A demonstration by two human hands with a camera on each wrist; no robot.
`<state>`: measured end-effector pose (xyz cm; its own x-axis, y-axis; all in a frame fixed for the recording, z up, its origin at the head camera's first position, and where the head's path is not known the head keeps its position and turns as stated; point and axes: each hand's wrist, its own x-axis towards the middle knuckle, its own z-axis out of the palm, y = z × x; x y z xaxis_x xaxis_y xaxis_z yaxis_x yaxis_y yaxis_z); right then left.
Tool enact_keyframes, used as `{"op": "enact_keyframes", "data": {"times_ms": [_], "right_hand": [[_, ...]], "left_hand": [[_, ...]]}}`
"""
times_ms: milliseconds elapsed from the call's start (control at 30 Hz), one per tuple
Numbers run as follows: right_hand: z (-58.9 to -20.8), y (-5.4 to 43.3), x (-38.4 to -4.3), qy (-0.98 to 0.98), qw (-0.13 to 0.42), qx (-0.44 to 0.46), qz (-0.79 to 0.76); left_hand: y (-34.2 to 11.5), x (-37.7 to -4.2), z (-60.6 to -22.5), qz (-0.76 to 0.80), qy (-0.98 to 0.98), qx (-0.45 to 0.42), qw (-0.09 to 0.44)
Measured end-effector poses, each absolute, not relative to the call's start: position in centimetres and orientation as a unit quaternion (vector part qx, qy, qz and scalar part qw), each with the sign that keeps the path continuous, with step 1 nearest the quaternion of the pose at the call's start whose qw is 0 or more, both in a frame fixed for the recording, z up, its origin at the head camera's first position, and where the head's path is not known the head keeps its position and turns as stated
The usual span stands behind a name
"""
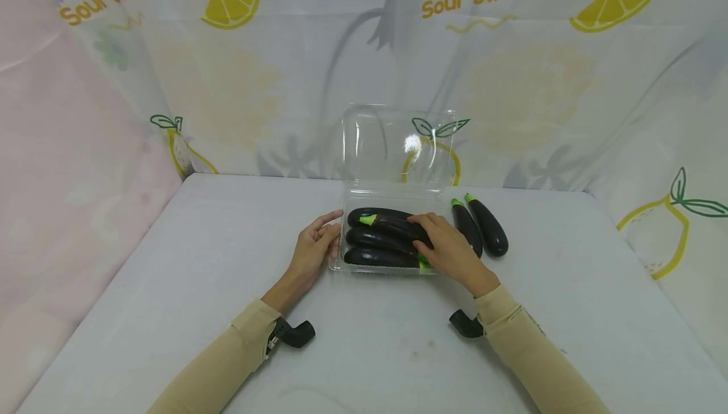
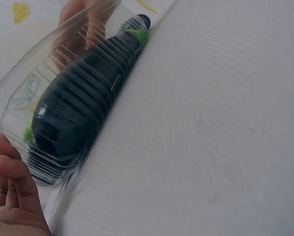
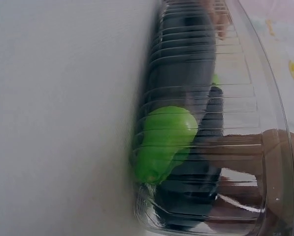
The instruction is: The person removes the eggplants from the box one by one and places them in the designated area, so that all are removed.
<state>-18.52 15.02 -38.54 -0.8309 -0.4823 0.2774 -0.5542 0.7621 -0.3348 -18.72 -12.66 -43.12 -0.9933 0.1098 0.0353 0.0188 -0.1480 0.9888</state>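
The left hand [image 1: 313, 246] lay at the 9 o'clock end of a clear plastic container [image 1: 370, 269], its fingers loosely extended against the thin wall and rim. The right hand [image 1: 449, 248], reaching in from 4 o'clock, gripped a slender, glossy dark eggplant [image 1: 392, 225] between thumb and fingers. That eggplant's pale green cap pointed to 9 o'clock, and its body lay over the others in the container; whether it pressed on them could not be told.

Below it, three plump eggplants [image 1: 378, 257] lay side by side lengthwise, their skins smooth and shiny. The nearest one had its bulbous green cap [image 3: 169, 137] at the 3 o'clock end, seen through the wall's fine parallel ribs in the right wrist view. The container's hinged lid [image 1: 375, 148] stood raised at 12 o'clock, rounded at its corners and streaked with glare.

Just outside, at 3 o'clock, an inner eggplant [image 1: 467, 227] and an outer eggplant [image 1: 491, 231] rested near each other, stems toward 11 o'clock, rounded ends toward 5.

Beige cloth sleeves [image 1: 540, 351] came in from 7 and 5 o'clock. White fabric covered the bench [image 1: 239, 231], and beyond it hung a softly creased curtain [image 1: 307, 85] printed with lemons.
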Motion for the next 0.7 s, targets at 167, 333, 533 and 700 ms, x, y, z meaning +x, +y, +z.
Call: {"op": "enact_keyframes", "data": {"times_ms": [167, 333, 533, 700], "right_hand": [[-38.59, 15.01, -18.50, -0.935, 0.091, 0.272, 0.209], [-38.71, 15.00, -18.56, -0.934, 0.097, 0.272, 0.210], [-38.81, 15.07, -18.60, -0.931, 0.103, 0.273, 0.217], [-38.82, 15.14, -18.69, -0.928, 0.111, 0.274, 0.228]], "left_hand": [[-12.57, -18.69, -43.25, 0.754, 0.655, 0.049, 0.024], [-12.54, -18.68, -43.28, 0.752, 0.657, 0.047, 0.025], [-12.50, -18.77, -43.25, 0.755, 0.654, 0.042, 0.027], [-12.55, -18.94, -43.14, 0.759, 0.649, 0.045, 0.031]]}}
